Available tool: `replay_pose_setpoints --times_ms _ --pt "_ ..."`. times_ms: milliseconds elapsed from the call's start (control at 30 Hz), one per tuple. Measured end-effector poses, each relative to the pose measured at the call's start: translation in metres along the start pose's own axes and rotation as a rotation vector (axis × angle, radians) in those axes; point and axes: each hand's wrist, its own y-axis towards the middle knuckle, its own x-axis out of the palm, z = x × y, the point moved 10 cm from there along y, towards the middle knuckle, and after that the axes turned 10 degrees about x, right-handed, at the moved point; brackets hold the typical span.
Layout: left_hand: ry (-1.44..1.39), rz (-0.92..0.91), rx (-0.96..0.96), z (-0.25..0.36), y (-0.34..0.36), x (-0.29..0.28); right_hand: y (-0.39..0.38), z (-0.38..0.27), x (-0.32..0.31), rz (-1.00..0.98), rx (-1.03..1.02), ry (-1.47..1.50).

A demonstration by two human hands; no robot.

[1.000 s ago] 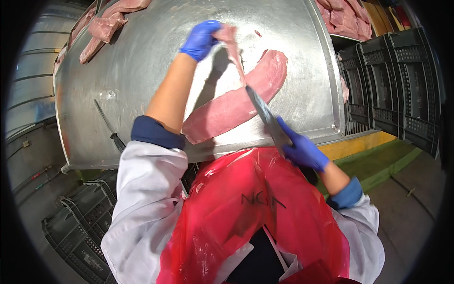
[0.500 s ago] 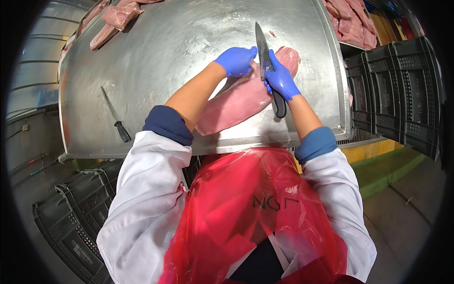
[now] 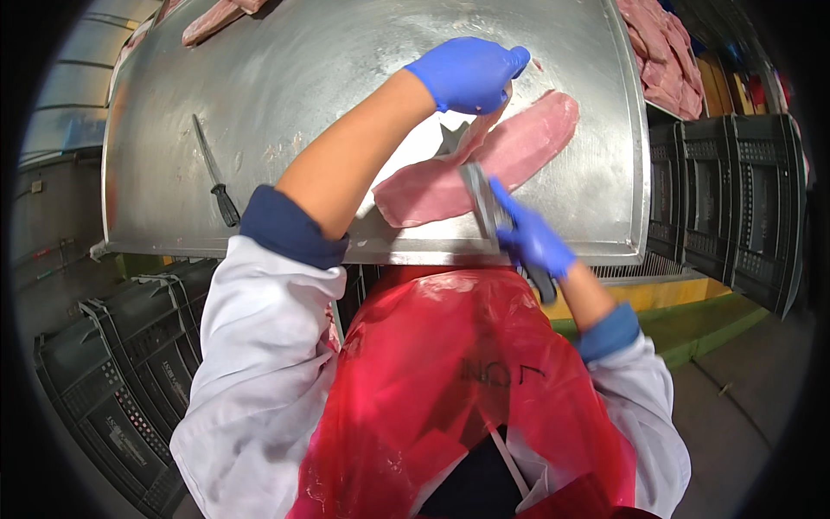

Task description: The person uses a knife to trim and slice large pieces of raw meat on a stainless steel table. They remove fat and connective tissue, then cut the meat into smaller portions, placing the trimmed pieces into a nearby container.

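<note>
Far to the left of my hands, grey plastic crates (image 3: 112, 363) are sitting below the steel table (image 3: 346, 78), and a sharpening steel (image 3: 216, 177) is lying on it. My left hand (image 3: 467, 73), blue-gloved, is pinching and lifting a thin strip (image 3: 474, 138) off the long pink loin (image 3: 484, 164). My right hand (image 3: 532, 242) is gripping a knife (image 3: 484, 203), its blade touching the loin's near edge. Right of it, more black crates (image 3: 743, 199) are standing, cut meat (image 3: 666, 56) piled beyond.

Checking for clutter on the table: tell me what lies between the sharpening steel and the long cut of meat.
In the head view, only bare metal table separates the steel from the meat; the left forearm passes above that stretch.
</note>
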Motion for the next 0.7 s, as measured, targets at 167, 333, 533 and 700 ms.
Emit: replay_pose_setpoints --times_ms 167,333,533,700 --pt "-0.054 0.263 0.098 0.039 -0.100 -0.060 0.024 -0.019 0.054 -0.018 -0.038 -0.025" --pt "-0.173 0.486 -0.026 0.055 -0.274 -0.126 0.057 -0.058 0.136 -0.313 -0.081 -0.100" --pt "-0.224 0.691 -0.721 0.085 -0.553 -0.077 0.102 -0.027 -0.076 0.415 -0.428 0.020" --pt "-0.542 0.620 -1.293 0.079 -0.703 0.109 0.097 -0.014 -0.171 0.593 -0.190 0.069"
